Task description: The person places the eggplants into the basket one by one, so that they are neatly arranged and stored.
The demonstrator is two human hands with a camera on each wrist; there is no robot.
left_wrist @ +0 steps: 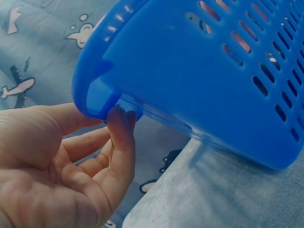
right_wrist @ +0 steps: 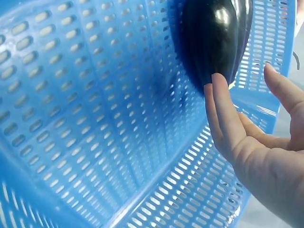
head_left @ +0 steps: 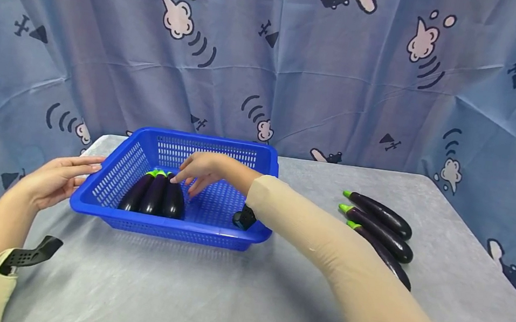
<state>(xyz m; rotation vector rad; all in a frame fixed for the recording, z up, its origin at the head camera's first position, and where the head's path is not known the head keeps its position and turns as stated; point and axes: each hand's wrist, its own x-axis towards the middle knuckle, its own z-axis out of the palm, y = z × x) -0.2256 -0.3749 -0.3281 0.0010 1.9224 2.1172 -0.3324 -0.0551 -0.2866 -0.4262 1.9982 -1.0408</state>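
"So, what's printed round the room?"

"Dark-and-white drawings [head_left: 179, 19] of planes, puffs and curved lines, on a blue curtain [head_left: 227, 100] hanging behind the far edge of the worktop [head_left: 172, 291] and along both sides."

"And the surface itself?"

"Grey, faintly mottled, with rounded far corners. The blue basket [head_left: 171, 222], its walls pierced with slots, sits towards the far left corner."

"Where are the eggplants?"

"Three inner eggplants [head_left: 153, 197] lie side by side at the basket's left end, green stems towards its far wall. Three outer eggplants [head_left: 378, 232] lie near the worktop's right edge, stems pointing left."

"The hands?"

"The left hand [head_left: 57, 181] pinches the basket's left rim, fingers bent at it. The right hand [head_left: 200, 167] reaches inside, fingers loosely extended and gripping nothing, fingertips at the rightmost inner eggplant; whether they touch it, I can't tell."
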